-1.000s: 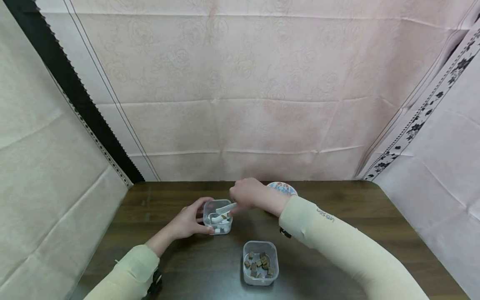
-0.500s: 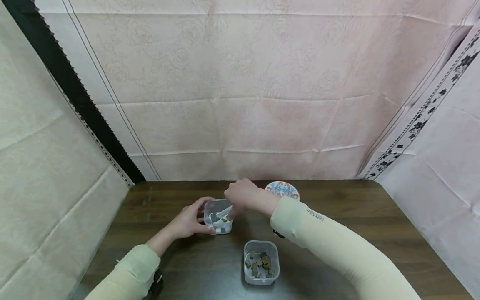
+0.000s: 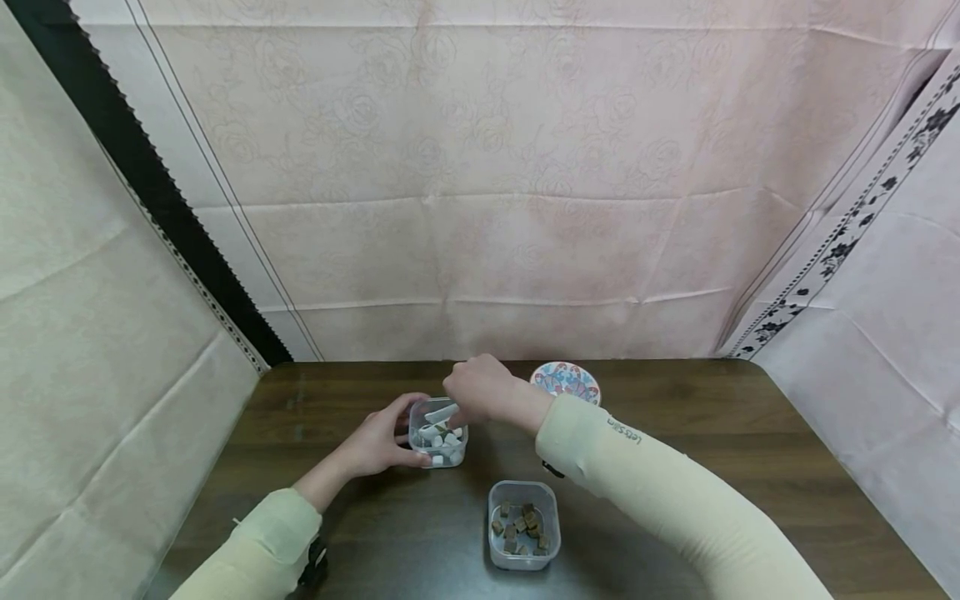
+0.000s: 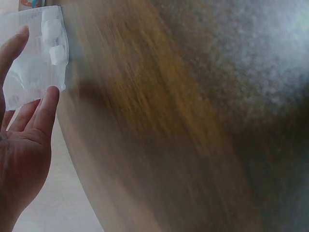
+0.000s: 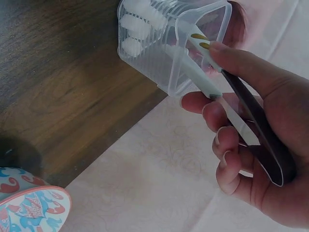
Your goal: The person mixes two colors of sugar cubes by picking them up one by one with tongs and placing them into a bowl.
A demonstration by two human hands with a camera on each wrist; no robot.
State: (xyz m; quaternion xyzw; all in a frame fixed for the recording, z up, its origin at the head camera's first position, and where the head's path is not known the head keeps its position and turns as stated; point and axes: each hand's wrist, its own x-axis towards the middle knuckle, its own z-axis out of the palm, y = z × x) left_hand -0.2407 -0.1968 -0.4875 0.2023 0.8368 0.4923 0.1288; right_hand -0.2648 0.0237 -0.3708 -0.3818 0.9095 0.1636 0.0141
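My left hand (image 3: 375,446) grips a clear plastic container (image 3: 452,461) from its left side, thumb and fingers around the wall. Several white chunks (image 5: 135,26) lie in it. With my right hand (image 5: 289,116) I hold tongs (image 5: 253,108) with dark metal arms and white ends, thumb on one arm and fingers curled at the other. Their white ends reach inside the container's mouth, the two arms apart. In the head view, one white end (image 3: 441,413) shows over the chunks, and my right hand hides the rest of the tongs.
Nearer the front stands a second clear container (image 3: 522,564) with several small brown cubes (image 3: 531,518). Behind my right wrist is a round, red-rimmed thing (image 3: 566,379) with a blue and red pattern. The wooden table (image 3: 675,433) ends at a pale cloth backdrop (image 3: 525,275).
My right hand has moved a little left over the container. The tongs' white ends dipped among the chunks and now show nearer the container's back. My left hand stays in place.
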